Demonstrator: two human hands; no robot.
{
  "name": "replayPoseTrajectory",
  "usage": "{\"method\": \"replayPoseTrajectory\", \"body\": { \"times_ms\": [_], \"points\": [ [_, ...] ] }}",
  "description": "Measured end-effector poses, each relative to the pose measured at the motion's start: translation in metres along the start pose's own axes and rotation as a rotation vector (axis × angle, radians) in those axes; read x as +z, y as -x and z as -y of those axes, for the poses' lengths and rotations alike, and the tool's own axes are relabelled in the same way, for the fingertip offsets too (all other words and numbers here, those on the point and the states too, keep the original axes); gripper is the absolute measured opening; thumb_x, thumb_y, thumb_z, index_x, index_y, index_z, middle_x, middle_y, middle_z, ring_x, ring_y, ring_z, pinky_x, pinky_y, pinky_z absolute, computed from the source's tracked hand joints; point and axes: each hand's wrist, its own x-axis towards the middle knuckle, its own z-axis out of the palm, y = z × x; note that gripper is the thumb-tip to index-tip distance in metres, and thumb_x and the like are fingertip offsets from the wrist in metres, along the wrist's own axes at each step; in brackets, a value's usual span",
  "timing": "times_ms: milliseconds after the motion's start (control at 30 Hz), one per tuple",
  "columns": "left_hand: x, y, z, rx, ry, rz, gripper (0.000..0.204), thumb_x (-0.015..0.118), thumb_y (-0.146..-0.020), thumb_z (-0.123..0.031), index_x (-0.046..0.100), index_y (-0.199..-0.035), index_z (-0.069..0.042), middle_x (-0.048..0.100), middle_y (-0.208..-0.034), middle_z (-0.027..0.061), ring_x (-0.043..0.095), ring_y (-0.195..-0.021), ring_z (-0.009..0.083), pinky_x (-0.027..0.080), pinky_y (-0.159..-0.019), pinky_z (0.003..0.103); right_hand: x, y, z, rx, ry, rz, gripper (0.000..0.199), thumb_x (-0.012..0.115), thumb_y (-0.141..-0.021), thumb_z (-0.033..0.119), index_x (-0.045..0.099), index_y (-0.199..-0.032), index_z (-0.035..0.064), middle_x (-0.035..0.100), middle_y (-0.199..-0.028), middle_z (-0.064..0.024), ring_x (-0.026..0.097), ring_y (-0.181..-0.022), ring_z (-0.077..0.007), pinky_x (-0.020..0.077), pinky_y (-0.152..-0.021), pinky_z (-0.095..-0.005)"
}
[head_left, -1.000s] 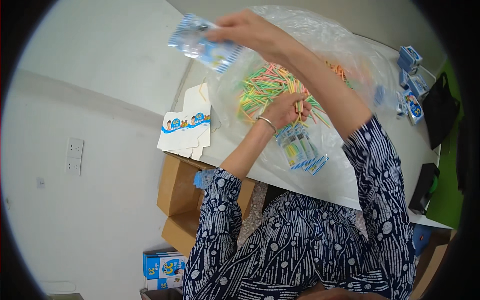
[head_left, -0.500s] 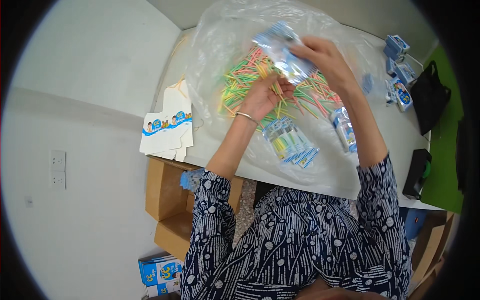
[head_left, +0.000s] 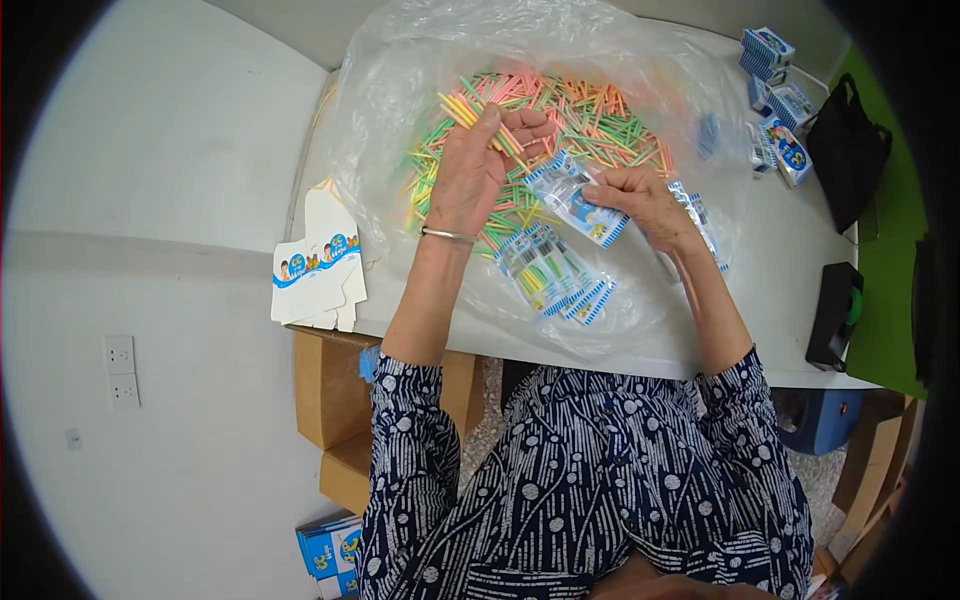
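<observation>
Now, in the head view, the packet (head_left: 572,197) has come down from out beyond the left hand, where it was a second ago, to just right of that hand and a little nearer the body; its near-left corner sits by the lower end of the bunch of sticks (head_left: 462,108), though whether they touch I cannot tell. The left hand (head_left: 466,172) has also shifted farther from the stack of packets (head_left: 543,268), so bunch and packet now lie side by side, which seems to bring both parts of the packing work within easy reach of each other. This hand is half closed, palm turned up, its thumb pressing the yellow, pink and orange bunch against loosely curled fingers. The right hand (head_left: 645,203) is nearly closed, pinching the blue-and-white packet by its right side between thumb and fingers; whether that packet is open or filled does not show. Beyond both hands spreads the loose pile (head_left: 600,128) of coloured sticks on clear plastic (head_left: 395,65). Nearer the body, between the wrists, lies the stack, sticks showing through its clear front; more packets (head_left: 703,222) lie beside the right wrist.
</observation>
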Motion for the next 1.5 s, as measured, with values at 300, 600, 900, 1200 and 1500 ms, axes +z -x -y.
{"method": "replayPoseTrajectory", "body": {
  "times_ms": [300, 600, 900, 1200, 1500],
  "points": [
    [0.012, 0.005, -0.012, 0.047, 0.024, -0.080, 0.037, 0.046, -0.099, -0.031, 0.058, -0.100, 0.004, 0.064, -0.105, 0.0181, 0.063, -0.102, 0.0271, 0.052, -0.088, 0.039, 0.003, 0.006, -0.003, 0.089, -0.001, 0.087, 0.021, 0.069, -0.085, 0.023, 0.071, -0.085, 0.0025, 0.063, -0.072, 0.0034, 0.054, -0.069, -0.0033, 0.0401, -0.066, -0.0195],
    [0.034, 0.022, 0.015, -0.096, -0.130, -0.073, 0.046, 0.042, -0.100, -0.034, 0.060, -0.109, 0.007, 0.064, -0.104, 0.0157, 0.061, -0.101, 0.0225, 0.049, -0.088, 0.033, 0.007, 0.011, -0.004, 0.076, -0.170, 0.104, 0.019, 0.070, -0.084, 0.019, 0.072, -0.091, 0.0016, 0.068, -0.080, -0.0002, 0.059, -0.072, -0.0044, 0.0443, -0.067, -0.0199],
    [0.039, 0.032, 0.021, 0.068, -0.371, -0.031, 0.052, 0.038, -0.101, -0.037, 0.060, -0.110, 0.010, 0.063, -0.111, 0.0175, 0.057, -0.109, 0.0207, 0.046, -0.094, 0.033, 0.006, 0.019, -0.002, 0.050, -0.160, 0.051, 0.018, 0.069, -0.085, 0.018, 0.072, -0.090, 0.0013, 0.067, -0.078, 0.0010, 0.057, -0.071, -0.0033, 0.0441, -0.067, -0.0199],
    [0.040, 0.034, 0.021, -0.012, -0.425, 0.084, 0.050, 0.039, -0.101, -0.036, 0.060, -0.113, 0.008, 0.063, -0.112, 0.0149, 0.057, -0.106, 0.0186, 0.043, -0.094, 0.033, 0.001, 0.022, -0.007, 0.015, -0.086, 0.077, 0.023, 0.070, -0.085, 0.021, 0.072, -0.095, -0.0001, 0.069, -0.081, -0.0007, 0.058, -0.073, -0.0048, 0.0445, -0.067, -0.0205],
    [0.043, 0.044, 0.022, -0.047, -0.436, 0.074, 0.045, 0.042, -0.100, -0.034, 0.060, -0.114, 0.005, 0.062, -0.114, 0.0111, 0.055, -0.105, 0.0140, 0.044, -0.092, 0.030, 0.003, 0.023, -0.007, -0.014, -0.068, 0.072, 0.024, 0.070, -0.085, 0.020, 0.072, -0.098, 0.0002, 0.070, -0.084, -0.0025, 0.060, -0.076, -0.0054, 0.0462, -0.068, -0.0210]
  ]
}}
